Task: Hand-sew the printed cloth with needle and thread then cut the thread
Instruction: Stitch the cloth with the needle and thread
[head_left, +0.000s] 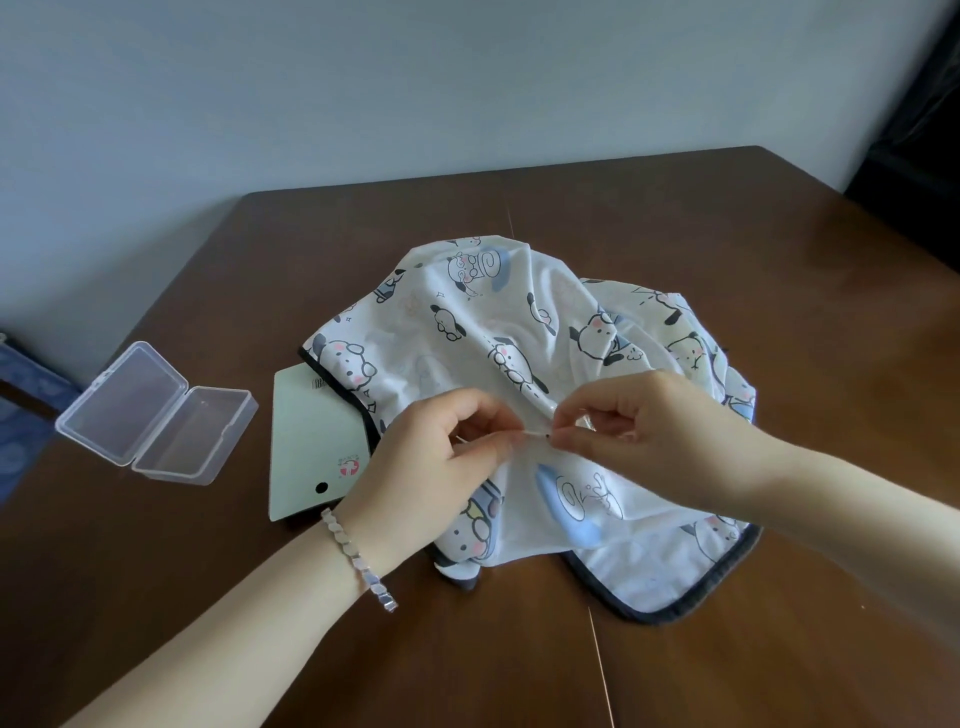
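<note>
The printed cloth (519, 332) lies bunched near the middle of the table (779, 260), with its dark-bound edge trailing off toward five o'clock. On the cloth's six o'clock side a small fold is raised, and both hands meet over it.

The left hand (441, 457) has its fingers curled, with thumb and forefinger closed in a tight pinch. The right hand (639, 431) comes in from three o'clock and pinches the same way, so the fingertips of the two hands almost touch. Between them runs a short pale strand (535, 434). It is too fine to tell whether it is needle or thread.

This looks like a stitch being drawn through the fold, or a knot being set. To do it well, the left hand should hold the fold flat and firm. The right hand should draw the strand straight along its own line, slowly, until it sits snug. A hard tug would likely pucker this soft cloth or snap the thread.

At nine o'clock from the hands a pale green card (311, 431) lies partly tucked under the cloth's edge. Farther out the same way, well apart from the cloth, a clear plastic box (156, 415) sits with its lid open. A bracelet (358, 561) circles the left wrist.
</note>
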